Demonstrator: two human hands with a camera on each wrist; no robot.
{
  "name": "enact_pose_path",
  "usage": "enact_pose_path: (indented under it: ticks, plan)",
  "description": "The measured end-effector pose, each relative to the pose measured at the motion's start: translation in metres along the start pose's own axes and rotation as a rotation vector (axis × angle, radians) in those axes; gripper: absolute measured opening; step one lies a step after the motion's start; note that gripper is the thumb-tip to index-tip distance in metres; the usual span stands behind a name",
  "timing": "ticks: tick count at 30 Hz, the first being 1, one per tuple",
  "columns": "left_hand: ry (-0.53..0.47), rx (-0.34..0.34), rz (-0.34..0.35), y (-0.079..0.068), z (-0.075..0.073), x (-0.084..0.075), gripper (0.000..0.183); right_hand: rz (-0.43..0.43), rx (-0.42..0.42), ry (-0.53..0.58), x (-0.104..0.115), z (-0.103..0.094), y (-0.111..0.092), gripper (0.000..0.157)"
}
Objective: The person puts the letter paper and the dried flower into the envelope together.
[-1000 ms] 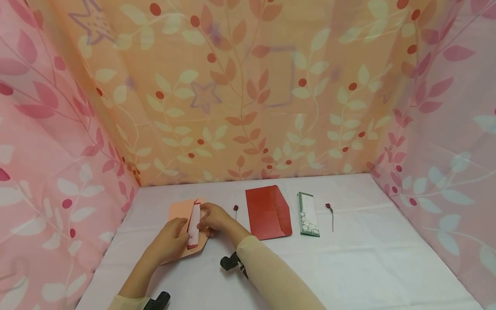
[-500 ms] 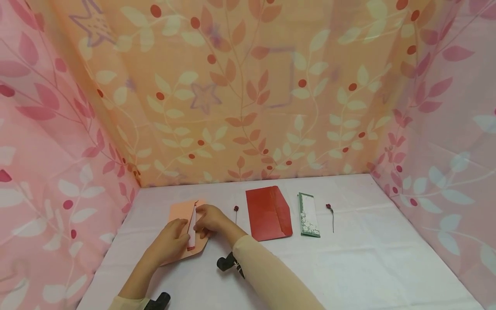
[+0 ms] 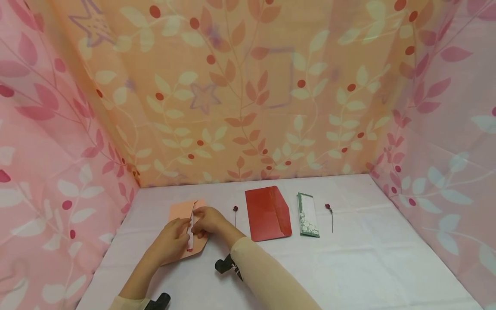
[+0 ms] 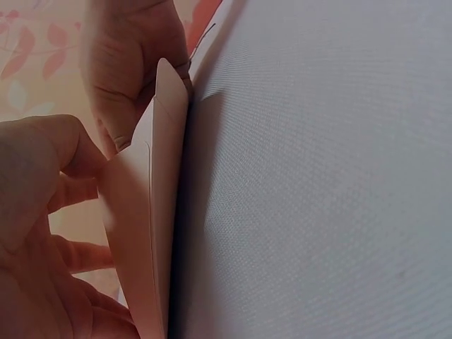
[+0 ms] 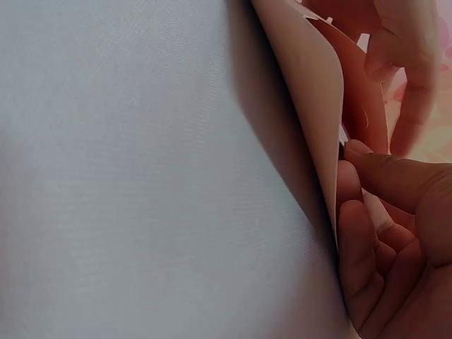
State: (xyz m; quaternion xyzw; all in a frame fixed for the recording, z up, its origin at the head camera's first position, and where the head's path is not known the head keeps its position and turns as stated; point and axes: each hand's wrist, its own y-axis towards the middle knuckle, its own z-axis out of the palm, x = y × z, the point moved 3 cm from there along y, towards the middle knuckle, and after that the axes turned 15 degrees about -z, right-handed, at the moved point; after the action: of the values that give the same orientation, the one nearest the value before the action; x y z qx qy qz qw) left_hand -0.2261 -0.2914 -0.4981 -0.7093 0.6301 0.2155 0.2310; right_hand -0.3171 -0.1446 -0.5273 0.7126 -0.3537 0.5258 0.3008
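A peach envelope point(image 3: 180, 210) lies on the left of the table, its flap side toward the right. My left hand point(image 3: 169, 242) grips its near left part, fingers at the raised edge of the pocket. My right hand point(image 3: 211, 220) pinches a white card with red ends point(image 3: 190, 243), most of which is inside the pocket; only a narrow strip shows in the head view. In the right wrist view the thumb point(image 5: 392, 176) is right at the pocket's mouth, and the envelope paper bulges up. The card is mostly hidden there.
Right of the hands lie a small dried red rose point(image 3: 235, 209), a red envelope point(image 3: 267, 214), a green-and-white floral card point(image 3: 308, 215) and another dried rose point(image 3: 328, 207). A white cloth point(image 3: 348, 267) covers the table; patterned curtains point(image 3: 248, 129) stand behind and at both sides.
The right hand has moved slightly left, sliding the card further into the peach envelope, so less of the card shows. The left hand has stayed in place.
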Motion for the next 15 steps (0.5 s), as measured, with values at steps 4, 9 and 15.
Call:
enact_pose_path:
  ticks: [4,9,15]
  plan:
    - [0.005,0.022,-0.024,-0.0016,0.0014,-0.0006,0.044,-0.005,-0.006,-0.025,0.0004,0.0010,-0.0020,0.061]
    - [0.023,0.016,-0.002,-0.0008,0.0028,0.0003,0.043,-0.028,-0.009,-0.031,-0.0010,0.0021,-0.0026,0.061]
    - [0.029,-0.019,0.064,0.0031,0.0033,0.0053,0.045,-0.031,-0.018,-0.112,-0.0005,0.0032,-0.0026,0.063]
